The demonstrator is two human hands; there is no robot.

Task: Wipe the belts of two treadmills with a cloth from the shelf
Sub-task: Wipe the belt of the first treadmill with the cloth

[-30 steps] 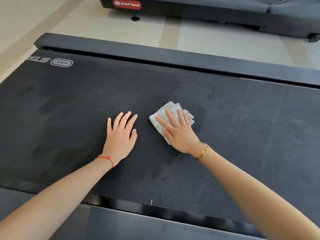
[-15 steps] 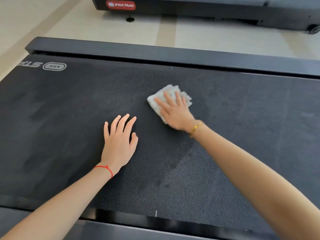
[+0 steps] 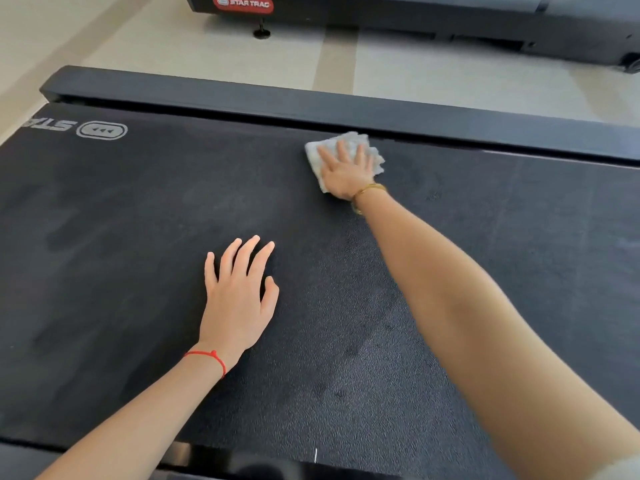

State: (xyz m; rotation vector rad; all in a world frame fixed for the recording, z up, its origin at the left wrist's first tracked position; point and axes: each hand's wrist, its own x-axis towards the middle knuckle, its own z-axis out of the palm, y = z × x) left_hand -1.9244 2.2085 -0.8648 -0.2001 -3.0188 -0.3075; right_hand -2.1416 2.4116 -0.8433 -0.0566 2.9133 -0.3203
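At the far left we see a grey logo point(image 3: 101, 130) printed on the black belt point(image 3: 138, 209), upside down from where we stand, close to the belt's far corner. Moving right, our left hand point(image 3: 239, 292) lies flat on the belt with its fingers straight and a little spread, grasping nothing; a red string bracelet point(image 3: 207, 356) circles that wrist. Right of it the belt shows a darker, pebbled patch running toward the near edge. Further right and farther away, our right hand point(image 3: 348, 171) presses the white cloth point(image 3: 375, 157) down on the belt with straight fingers laid over it, not curled round it. The cloth sits at the belt's far edge, touching or just short of the black side rail point(image 3: 485, 124) that runs across the view. A gold bracelet point(image 3: 367, 190) sits on that wrist. Beyond the rail lies a pale tiled floor point(image 3: 433, 74), and past it a second treadmill point(image 3: 450, 19) with a red Star Trac label point(image 3: 244, 3)
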